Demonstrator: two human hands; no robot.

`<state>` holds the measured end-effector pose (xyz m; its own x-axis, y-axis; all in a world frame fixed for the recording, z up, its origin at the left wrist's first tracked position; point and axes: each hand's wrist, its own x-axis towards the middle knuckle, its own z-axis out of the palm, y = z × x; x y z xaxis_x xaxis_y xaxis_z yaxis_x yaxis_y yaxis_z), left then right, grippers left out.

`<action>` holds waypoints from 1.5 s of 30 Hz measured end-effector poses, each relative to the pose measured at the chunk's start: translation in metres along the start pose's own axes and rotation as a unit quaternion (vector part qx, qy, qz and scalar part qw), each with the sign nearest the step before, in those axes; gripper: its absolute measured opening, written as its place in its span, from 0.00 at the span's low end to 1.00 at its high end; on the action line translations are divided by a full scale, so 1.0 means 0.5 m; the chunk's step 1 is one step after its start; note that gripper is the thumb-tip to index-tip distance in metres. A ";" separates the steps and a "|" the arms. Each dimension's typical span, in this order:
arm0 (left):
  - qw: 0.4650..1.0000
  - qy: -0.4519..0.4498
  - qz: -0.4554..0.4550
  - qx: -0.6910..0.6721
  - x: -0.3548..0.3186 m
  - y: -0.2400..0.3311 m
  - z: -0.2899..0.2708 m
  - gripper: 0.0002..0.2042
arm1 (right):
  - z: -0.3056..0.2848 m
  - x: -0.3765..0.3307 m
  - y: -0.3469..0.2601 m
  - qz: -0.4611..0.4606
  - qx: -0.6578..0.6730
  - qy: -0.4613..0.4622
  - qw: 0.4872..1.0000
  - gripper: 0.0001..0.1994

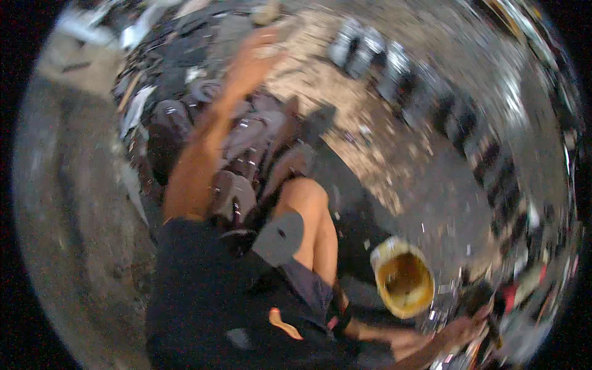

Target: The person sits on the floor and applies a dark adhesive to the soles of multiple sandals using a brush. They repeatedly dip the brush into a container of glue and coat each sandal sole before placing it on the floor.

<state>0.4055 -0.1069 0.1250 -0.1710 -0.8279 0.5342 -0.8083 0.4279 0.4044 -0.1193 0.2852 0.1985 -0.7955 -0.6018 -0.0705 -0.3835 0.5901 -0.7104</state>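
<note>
My left arm reaches far forward over a heap of dark brown sandals (237,191). At its end my left hand (262,54) is smeared by motion, close to a small tan object (266,12); its fingers cannot be made out. Low on the right, my right hand (462,330) is among cluttered tools and scraps, beside a slim dark object (494,332); blur hides whether it holds that. A grey sole-shaped piece (280,239) with a small dark hole rests against my bent leg.
A yellowish tub (379,280) with brownish contents stands right of my knee. Several dark, shiny sandal-like pieces (394,71) curve in a row along the far right. Pale scraps (345,117) litter the floor between. More debris (139,31) lies at far left.
</note>
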 end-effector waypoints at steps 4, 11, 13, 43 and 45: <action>0.883 -0.279 -0.271 -0.264 -0.254 -0.012 -0.204 0.42 | -0.033 -0.080 0.018 -0.020 0.029 -0.017 0.999 0.15; 0.916 -0.266 -0.288 -0.083 -0.370 -0.037 -0.231 0.38 | 0.100 -0.121 0.152 -0.273 -0.077 -0.065 0.957 0.13; 0.943 -0.201 -0.261 -0.037 -0.353 0.006 -0.234 0.37 | 0.112 -0.111 0.181 -0.329 -0.144 -0.115 0.926 0.10; 0.237 -0.254 -0.357 -0.867 -0.454 0.691 -0.116 0.32 | -0.044 -0.074 0.148 0.063 0.523 -0.037 0.849 0.16; 0.204 -0.285 -0.341 -0.872 -0.465 0.710 -0.101 0.30 | -0.059 -0.104 0.069 -0.014 0.515 -0.026 0.856 0.20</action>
<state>0.1868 0.2557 0.1819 -0.7931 -0.6060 -0.0609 0.5923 -0.7907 0.1548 -0.1048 0.3525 0.1983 -0.7607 -0.6468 -0.0545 0.2365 -0.1979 -0.9513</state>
